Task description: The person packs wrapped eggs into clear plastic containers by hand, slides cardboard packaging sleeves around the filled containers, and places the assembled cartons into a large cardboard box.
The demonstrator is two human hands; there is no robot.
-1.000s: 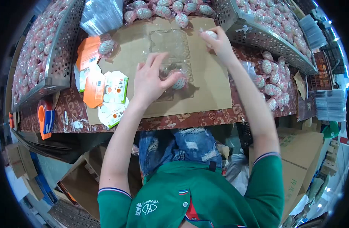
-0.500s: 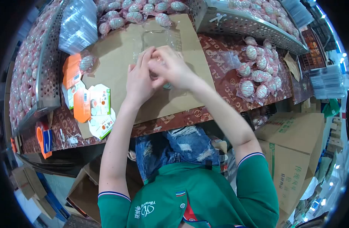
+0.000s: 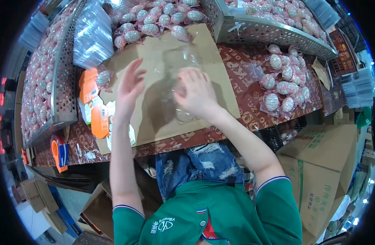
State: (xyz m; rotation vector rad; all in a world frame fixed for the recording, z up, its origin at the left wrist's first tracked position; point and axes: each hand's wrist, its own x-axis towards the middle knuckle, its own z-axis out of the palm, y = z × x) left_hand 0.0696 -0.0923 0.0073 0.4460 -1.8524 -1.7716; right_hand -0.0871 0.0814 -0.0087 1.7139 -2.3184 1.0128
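My right hand [image 3: 194, 90] is curled over a clear plastic box [image 3: 185, 116] on the brown cardboard sheet [image 3: 161, 128]. A pinkish, film-wrapped egg shows partly beneath its fingers; the palm hides most of it. Raised to the left, my left hand [image 3: 131, 83] is open and slightly blurred, holding nothing. Close to that hand lie a single wrapped egg [image 3: 104, 79] and several printed cards, among them an orange card [image 3: 99, 121]. My left forearm covers part of the cards.
Perforated metal trays of wrapped eggs stand at left [image 3: 65, 98] and back right [image 3: 273, 34]. Stacked clear plastic boxes [image 3: 93, 36] lean at the back left. Loose wrapped eggs [image 3: 286, 86] lie on the right. An orange-and-blue tape dispenser [image 3: 60, 154] sits at the front left.
My hands have separated. The left hand has moved left and opened, while the right stays over the clear plastic box. The whole view has shifted slightly.
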